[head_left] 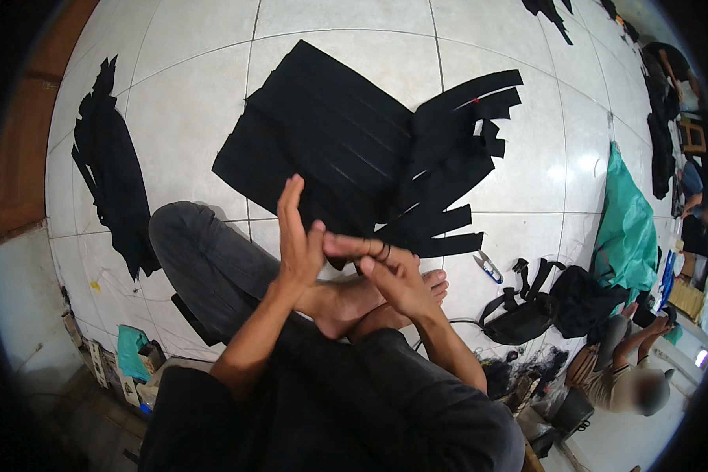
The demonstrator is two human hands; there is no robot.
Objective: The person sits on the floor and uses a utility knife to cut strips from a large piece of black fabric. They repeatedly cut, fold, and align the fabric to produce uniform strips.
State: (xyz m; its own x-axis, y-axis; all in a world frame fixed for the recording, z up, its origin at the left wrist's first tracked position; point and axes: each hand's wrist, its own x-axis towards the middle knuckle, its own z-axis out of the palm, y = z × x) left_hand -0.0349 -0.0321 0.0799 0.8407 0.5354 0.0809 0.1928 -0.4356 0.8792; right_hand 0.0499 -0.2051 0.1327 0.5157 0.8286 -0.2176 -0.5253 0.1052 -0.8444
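Observation:
My left hand (295, 252) is raised over my crossed legs with its fingers stretched upward, holding nothing visible. My right hand (385, 271) reaches across it, straight fingertips at the left thumb, with thin dark bands round the fingers. Beyond both hands, layered black fabric (315, 118) lies on the tiled floor (189, 47), cut into strips on its right side. A pair of small snips (492, 269) lies right of my bare feet (330, 311). Another long piece of black fabric (110, 181) is at the left.
Black bags (582, 307) and a green sheet (625, 220) lie to the right. Another person (613, 370) sits at the lower right, and more people (676, 67) are at the far right edge. A teal bag (134, 354) is at the lower left, near the wall.

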